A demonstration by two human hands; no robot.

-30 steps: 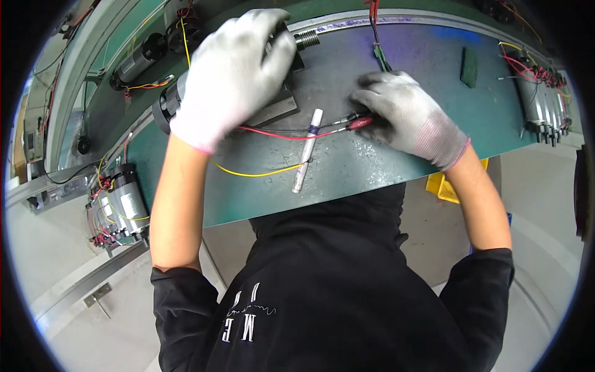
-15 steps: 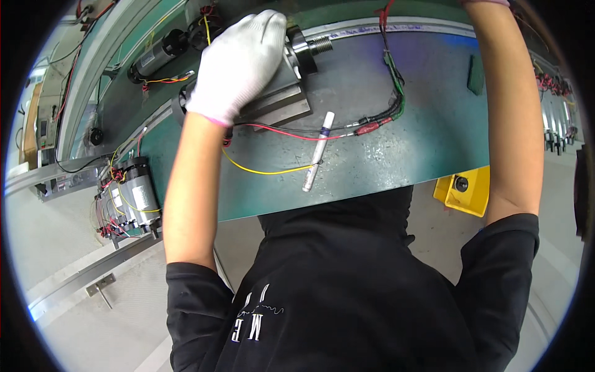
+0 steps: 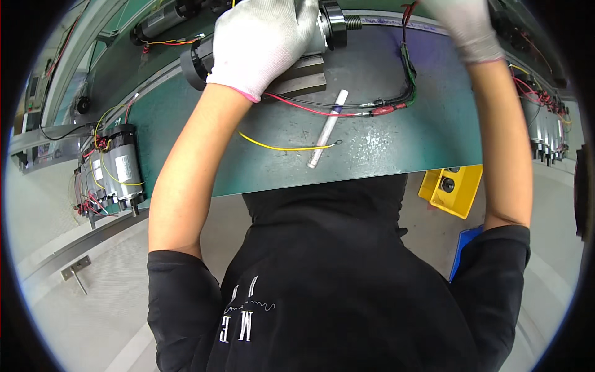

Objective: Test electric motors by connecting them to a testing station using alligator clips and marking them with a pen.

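Observation:
My left hand [image 3: 263, 46], in a white knit glove, is wrapped over an electric motor [image 3: 335, 25] with a black end ring and a threaded shaft pointing right. The motor rests on a grey metal block [image 3: 305, 79]. Red, black and yellow leads trail from beneath it. At the upper right, my gloved right hand [image 3: 460, 26] is smeared by motion, and its fingers are cut off or blurred. The nearest thing to it is the wire bundle [image 3: 409, 68], which runs down to red connectors [image 3: 387, 110]. A white marker pen [image 3: 328, 129] lies under the leads.
More motors with loose wires stand at the left [image 3: 126, 164] and at the far right [image 3: 545, 124]. Another motor [image 3: 162, 22] lies behind. Below the green bench's front edge [image 3: 347, 181] are a yellow bin [image 3: 462, 195] holding round parts and a blue bin [image 3: 462, 245].
My right hand has come into view from the top edge, blurred. My left hand remains on the motor. The whole view has shifted somewhat, with the bench things sitting higher in it.

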